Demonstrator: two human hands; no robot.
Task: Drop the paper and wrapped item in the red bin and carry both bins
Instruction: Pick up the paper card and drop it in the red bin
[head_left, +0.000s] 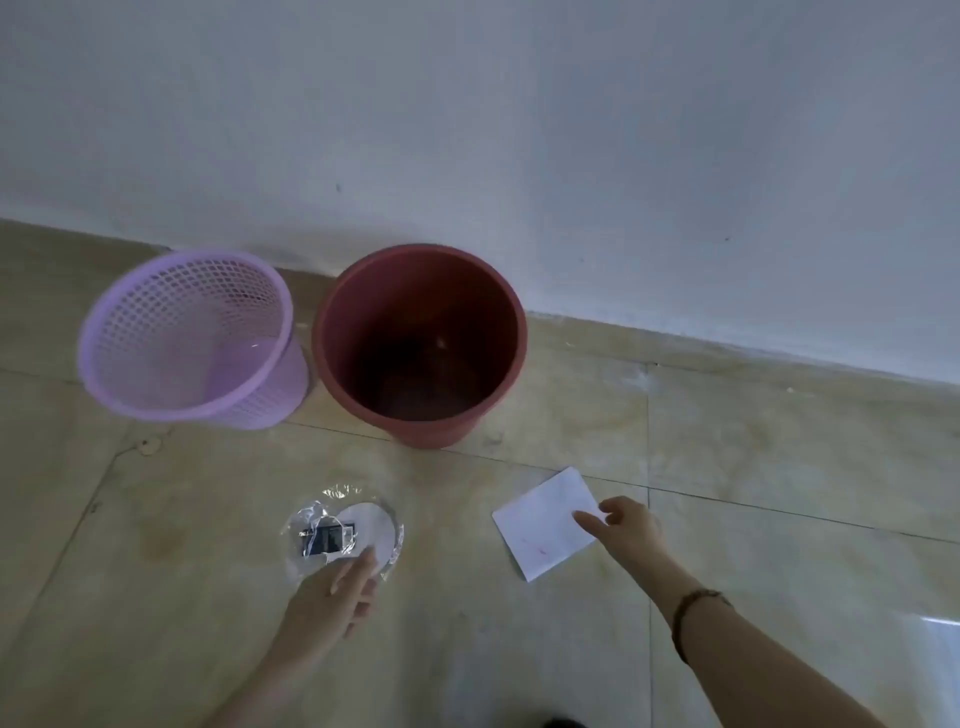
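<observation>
A red bin (358, 291) stands upright on the tiled floor by the wall, and its inside looks empty. A purple mesh bin (156, 332) stands just left of it. A white sheet of paper (540, 525) lies flat on the floor in front of the red bin, to the right. My right hand (623, 525) reaches onto its right edge with the fingers spread and touching it. A round wrapped item (332, 530) in clear plastic lies to the left. My left hand (337, 592) touches its near edge, fingers extended.
A pale wall (519, 130) runs behind both bins and meets the floor at a slant. Beige floor tiles (779, 441) with dark grout lines spread all around. A dark band sits on my right wrist (693, 608).
</observation>
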